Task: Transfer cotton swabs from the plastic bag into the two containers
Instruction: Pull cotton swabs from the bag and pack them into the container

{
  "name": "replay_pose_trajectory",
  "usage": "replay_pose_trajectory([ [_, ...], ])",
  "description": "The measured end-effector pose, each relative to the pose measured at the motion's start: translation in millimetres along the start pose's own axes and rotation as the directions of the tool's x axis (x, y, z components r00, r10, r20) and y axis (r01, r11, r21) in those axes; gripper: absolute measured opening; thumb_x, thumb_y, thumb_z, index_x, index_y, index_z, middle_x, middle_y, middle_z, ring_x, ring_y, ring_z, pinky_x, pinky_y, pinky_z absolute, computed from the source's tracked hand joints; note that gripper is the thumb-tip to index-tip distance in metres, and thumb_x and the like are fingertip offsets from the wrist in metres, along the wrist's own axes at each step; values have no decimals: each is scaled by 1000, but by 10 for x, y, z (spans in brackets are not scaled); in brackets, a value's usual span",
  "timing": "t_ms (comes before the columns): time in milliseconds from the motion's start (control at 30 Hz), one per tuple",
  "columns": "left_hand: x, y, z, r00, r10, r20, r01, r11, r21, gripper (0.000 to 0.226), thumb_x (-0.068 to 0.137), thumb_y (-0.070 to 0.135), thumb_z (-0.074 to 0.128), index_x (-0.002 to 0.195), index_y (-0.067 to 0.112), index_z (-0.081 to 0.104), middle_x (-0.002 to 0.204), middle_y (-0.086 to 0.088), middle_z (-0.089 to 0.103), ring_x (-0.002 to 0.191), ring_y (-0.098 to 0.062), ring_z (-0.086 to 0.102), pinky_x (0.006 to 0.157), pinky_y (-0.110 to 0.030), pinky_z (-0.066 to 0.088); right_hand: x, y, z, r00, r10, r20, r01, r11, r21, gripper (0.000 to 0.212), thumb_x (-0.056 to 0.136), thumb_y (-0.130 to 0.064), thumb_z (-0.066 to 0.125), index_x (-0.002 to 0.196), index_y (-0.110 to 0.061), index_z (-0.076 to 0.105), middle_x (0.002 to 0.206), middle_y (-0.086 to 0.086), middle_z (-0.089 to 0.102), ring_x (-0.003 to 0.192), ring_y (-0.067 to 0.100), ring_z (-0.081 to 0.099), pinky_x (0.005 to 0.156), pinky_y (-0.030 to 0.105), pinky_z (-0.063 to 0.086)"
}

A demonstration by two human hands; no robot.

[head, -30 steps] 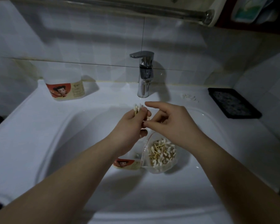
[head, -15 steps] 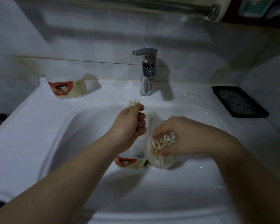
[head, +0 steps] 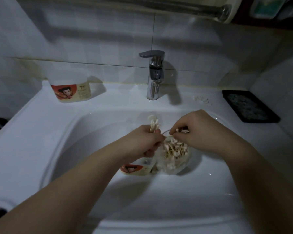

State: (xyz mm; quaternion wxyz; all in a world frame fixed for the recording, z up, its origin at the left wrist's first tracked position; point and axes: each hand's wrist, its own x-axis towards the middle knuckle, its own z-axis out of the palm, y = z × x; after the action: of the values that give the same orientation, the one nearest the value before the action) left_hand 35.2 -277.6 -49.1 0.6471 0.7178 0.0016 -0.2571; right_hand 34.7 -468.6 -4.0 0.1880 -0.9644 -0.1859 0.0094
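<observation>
A clear plastic bag (head: pixel 173 166) full of cotton swabs (head: pixel 174 149) lies in the white sink basin. Beside it on the left stands a clear container (head: pixel 139 169) with a red and cream label, partly hidden under my left wrist. My left hand (head: pixel 149 139) is closed around a bunch of swabs (head: pixel 154 124) that stick up above the fist. My right hand (head: pixel 196 130) hovers just over the bag's mouth and pinches a few swabs (head: pixel 183 130) between its fingertips. A second labelled container (head: pixel 69 88) stands on the sink's back left ledge.
The chrome faucet (head: pixel 153 73) rises at the back centre of the white sink (head: pixel 41 132). On the right ledge rests a black tray (head: pixel 249 106), with a small white scrap (head: pixel 201 99) near it. Tiled walls close in behind and at the right.
My right hand went down into the bag and has come up with a few swabs pinched. My left hand stayed over the basin holding its bunch.
</observation>
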Motion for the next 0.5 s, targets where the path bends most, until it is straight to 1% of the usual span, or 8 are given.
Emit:
replay_pose_trajectory([
  [33,7,0,7,999,-40,31,43,993,-107,30,99,4,55,74,19,45,57,2,45,48,-11,35,51,-25,27,-3,13,-19,1000,9,-16,-9,1000,26,14,89,-25,75,96,-34,81,88,-14,76,80,3,68,78,22,55],
  [100,9,9,3,992,-94,89,114,961,-253,29,99,4,53,74,17,48,62,-1,48,49,-9,35,47,-21,26,-8,36,-55,997,18,-74,-13,997,75,13,87,-24,77,95,-34,82,84,-15,76,78,-1,68,74,13,52],
  [167,20,11,-9,989,-112,97,135,951,-279,26,99,6,52,76,15,51,65,-3,50,48,-9,35,44,-19,28,-8,48,-71,995,19,-102,-9,995,95,13,87,-23,78,95,-33,82,83,-15,76,79,-6,67,71,6,48],
  [233,38,6,-5,993,-114,40,119,972,-204,24,100,9,53,76,12,53,61,-3,48,48,-10,36,44,-20,29,-8,48,-63,996,9,-92,0,995,97,14,87,-24,78,95,-35,81,83,-15,76,79,-6,66,71,5,47],
  [300,59,-3,-2,993,-98,-58,91,989,-112,21,99,13,56,78,11,56,61,-4,47,50,-13,39,47,-23,33,-12,41,-64,993,3,-116,14,990,144,15,87,-24,78,93,-38,80,83,-16,75,80,-5,66,71,8,48],
  [367,98,-16,-21,986,-56,-160,51,998,-33,17,98,22,59,83,13,59,69,-5,51,56,-17,45,57,-28,41,-16,39,-83,983,18,-184,26,972,233,18,87,-23,78,89,-41,79,80,-18,74,77,-3,66,70,11,49],
  [433,126,-18,-43,958,49,-284,-34,998,58,23,98,33,60,84,15,60,72,-4,55,63,-21,51,66,-37,46,-18,40,-95,970,50,-240,36,940,341,20,87,-21,78,87,-40,78,72,-20,72,66,-1,66,65,13,49],
  [500,139,-18,-63,890,232,-393,-145,960,239,33,98,41,56,80,14,57,70,-2,57,66,-22,55,72,-42,52,-12,30,-79,967,72,-244,37,909,416,20,87,-18,78,87,-38,78,68,-19,70,57,5,65,62,18,50],
])
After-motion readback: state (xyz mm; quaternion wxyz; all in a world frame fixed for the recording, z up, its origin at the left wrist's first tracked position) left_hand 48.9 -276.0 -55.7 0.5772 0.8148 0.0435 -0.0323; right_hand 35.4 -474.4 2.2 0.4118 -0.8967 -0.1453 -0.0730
